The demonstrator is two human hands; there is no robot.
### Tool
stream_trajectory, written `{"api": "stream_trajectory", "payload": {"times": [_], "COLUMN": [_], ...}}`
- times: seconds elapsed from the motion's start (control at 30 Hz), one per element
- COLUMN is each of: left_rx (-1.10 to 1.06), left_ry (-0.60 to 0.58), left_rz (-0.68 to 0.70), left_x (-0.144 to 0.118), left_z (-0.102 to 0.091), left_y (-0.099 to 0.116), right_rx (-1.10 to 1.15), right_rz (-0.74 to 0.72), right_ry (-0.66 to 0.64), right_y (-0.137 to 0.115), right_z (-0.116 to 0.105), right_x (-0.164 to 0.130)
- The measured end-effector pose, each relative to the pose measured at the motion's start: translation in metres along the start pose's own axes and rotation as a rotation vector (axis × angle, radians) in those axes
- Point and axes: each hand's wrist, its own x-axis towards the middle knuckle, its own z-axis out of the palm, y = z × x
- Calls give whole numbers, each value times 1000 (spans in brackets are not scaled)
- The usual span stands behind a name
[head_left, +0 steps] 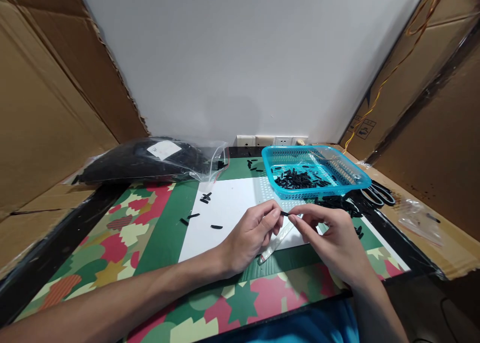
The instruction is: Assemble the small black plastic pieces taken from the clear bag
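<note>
black piece (284,214) partly hidden, label (164,149) unreadable, forearms (131,301) cropped

The held piece (284,214) is black, the basket (330,189) at one o'clock turquoise, the clear bag (123,160) at eleven o'clock black-filled; the mat (243,303) (busiest of all) wears green, red and cream camouflage.

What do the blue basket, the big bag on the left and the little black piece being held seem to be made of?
Blue basket: shiny plastic, judging by its perforated walls and slight translucence.
Big bag: thin, glossy clear plastic film; it wrinkles and catches light.
Black piece: perhaps plastic or rubber, uniformly dark, but too small to tell its finish.
</note>
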Motion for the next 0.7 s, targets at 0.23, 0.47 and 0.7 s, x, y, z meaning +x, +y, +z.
{"api": "stream_trajectory", "payload": {"times": [0.23,0.47,0.7], "left_rx": [34,23,83], "left_ry": [17,14,24], "left_rz": [8,9,60], "left_x": [0,0,0], "left_z": [-1,-1,-1], "left_y": [0,0,0], "right_rx": [35,64,99], "right_rz": [9,26,21], "right_ry": [35,34,-12], "right_y": [0,2,-2], "right_z": [0,2,3], "right_x": [2,1,2]}}
